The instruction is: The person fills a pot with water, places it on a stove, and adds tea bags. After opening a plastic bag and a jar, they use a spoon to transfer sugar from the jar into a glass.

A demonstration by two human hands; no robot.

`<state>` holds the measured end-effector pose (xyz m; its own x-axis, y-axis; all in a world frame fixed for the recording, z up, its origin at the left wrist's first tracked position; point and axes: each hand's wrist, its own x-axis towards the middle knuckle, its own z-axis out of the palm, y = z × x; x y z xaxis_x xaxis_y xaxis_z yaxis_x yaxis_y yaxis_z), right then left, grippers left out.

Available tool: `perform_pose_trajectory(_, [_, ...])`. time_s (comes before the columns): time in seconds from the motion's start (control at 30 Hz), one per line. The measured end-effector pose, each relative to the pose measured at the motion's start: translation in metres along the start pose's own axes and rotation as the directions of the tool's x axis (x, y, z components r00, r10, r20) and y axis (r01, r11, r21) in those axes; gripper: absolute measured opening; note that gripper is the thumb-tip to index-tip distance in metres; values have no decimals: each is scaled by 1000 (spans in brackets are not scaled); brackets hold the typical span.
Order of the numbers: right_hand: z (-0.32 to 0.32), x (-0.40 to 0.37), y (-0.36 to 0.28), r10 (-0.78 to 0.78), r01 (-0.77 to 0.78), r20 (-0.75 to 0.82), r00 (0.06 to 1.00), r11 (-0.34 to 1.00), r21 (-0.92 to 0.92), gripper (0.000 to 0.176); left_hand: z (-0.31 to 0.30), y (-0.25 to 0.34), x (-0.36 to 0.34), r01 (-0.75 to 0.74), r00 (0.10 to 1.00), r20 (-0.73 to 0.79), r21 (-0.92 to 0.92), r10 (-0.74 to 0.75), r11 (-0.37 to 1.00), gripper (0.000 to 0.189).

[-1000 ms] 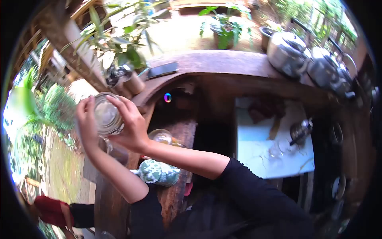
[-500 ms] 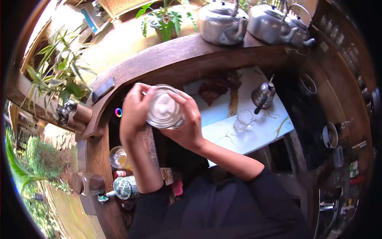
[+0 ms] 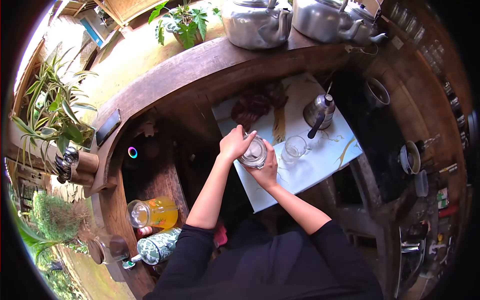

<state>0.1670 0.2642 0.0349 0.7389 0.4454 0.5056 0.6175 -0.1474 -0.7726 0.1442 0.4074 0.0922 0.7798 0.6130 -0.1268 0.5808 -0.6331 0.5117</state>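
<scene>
Between my hands is a clear glass jar (image 3: pixel 253 156) with a round lid and something pale inside, over the near left part of the marble-patterned tabletop (image 3: pixel 272 192). My left hand (image 3: pixel 234 145) grips it from the left, fingers over the lid's far rim. From the right, my right hand (image 3: pixel 266 170) is closed around its side. Just right of the jar stands a clear glass mug (image 3: pixel 295 148). Beyond the mug is a steel gooseneck kettle (image 3: pixel 320 112) with a black handle. A dark reddish cloth-like bundle (image 3: pixel 252 106) lies at the tabletop's far side.
Large metal kettles (image 3: pixel 257 25) line the curved wooden counter (image 3: pixel 200 60). A phone (image 3: pixel 108 127) leans at its left. Lower left are a pitcher of orange liquid (image 3: pixel 162 212), a green-and-white patterned vessel (image 3: pixel 157 246) and a jar with a brown lid (image 3: pixel 107 250).
Both hands have carried the jar down and to the right, from near the counter's edge to over the tabletop beside the mug. The view has shifted a little.
</scene>
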Motion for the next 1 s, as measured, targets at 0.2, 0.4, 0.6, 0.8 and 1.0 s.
perform_pose_trajectory(0.2, [4, -11, 16, 146, -147, 22, 989, 987, 67, 97, 29, 7, 5, -68, 983, -167, 83, 81, 994, 49])
perform_pose_trajectory(0.4, [2, -64, 45, 252, -258, -60, 966, 956, -141, 71, 42, 23, 1, -448, 802, -319, 235, 504, 862, 40])
perform_pose_trajectory(0.6, [-4, -37, 29, 727, -892, 517, 451, 370, 258, 17, 41, 26, 0, -364, 892, -199, 212, 405, 907, 30])
perform_pose_trajectory(0.8, [-2, -48, 34, 596, -715, 396, 699, 560, 419, 8, 38, 29, -1, -364, 893, -178, 250, 412, 897, 31])
perform_pose_trajectory(1.0, [2, -60, 43, 494, -563, 269, 827, 722, 402, 6, 37, 29, -2, -340, 909, -167, 233, 382, 911, 31])
